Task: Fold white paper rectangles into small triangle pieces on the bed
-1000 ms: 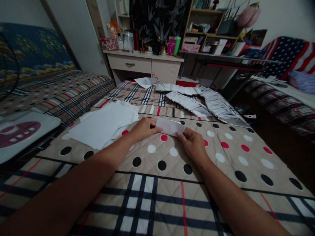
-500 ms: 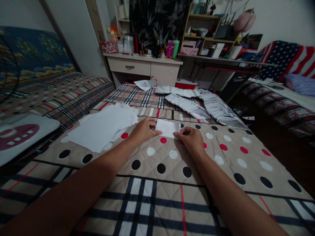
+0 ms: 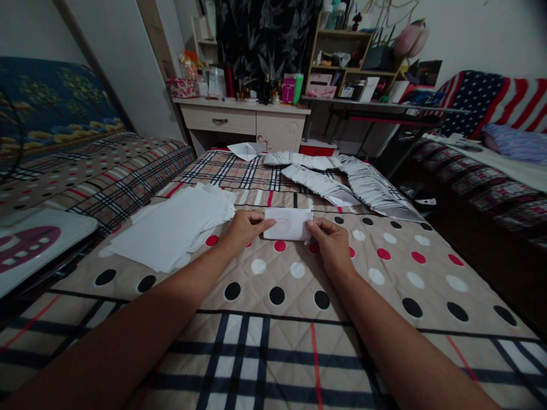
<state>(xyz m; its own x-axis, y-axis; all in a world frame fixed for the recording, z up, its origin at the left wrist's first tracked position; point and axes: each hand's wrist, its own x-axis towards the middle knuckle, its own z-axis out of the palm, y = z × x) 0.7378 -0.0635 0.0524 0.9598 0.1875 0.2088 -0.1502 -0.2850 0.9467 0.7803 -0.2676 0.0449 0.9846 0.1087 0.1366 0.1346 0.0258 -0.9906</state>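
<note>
A small folded white paper (image 3: 287,224) with a faint red mark lies flat on the quilted bedspread (image 3: 384,267). My left hand (image 3: 243,228) pinches its left edge with curled fingers. Its right edge is pinched by my right hand (image 3: 331,246), fingers bent over the corner. A loose pile of white sheets (image 3: 173,225) lies just left of my left hand. Rows of folded white papers (image 3: 342,179) fan out across the bed beyond the held piece.
A single folded paper (image 3: 247,150) sits at the bed's far edge. Behind it stand a cluttered dresser (image 3: 245,117) and a shelf (image 3: 354,62). A second bed (image 3: 491,159) is on the right, a pillow (image 3: 128,171) and a white device (image 3: 34,239) on the left.
The paper was raised and tilted between my hands a second ago; now it lies flat with its red-marked face up. Both hands stayed at its edges.
</note>
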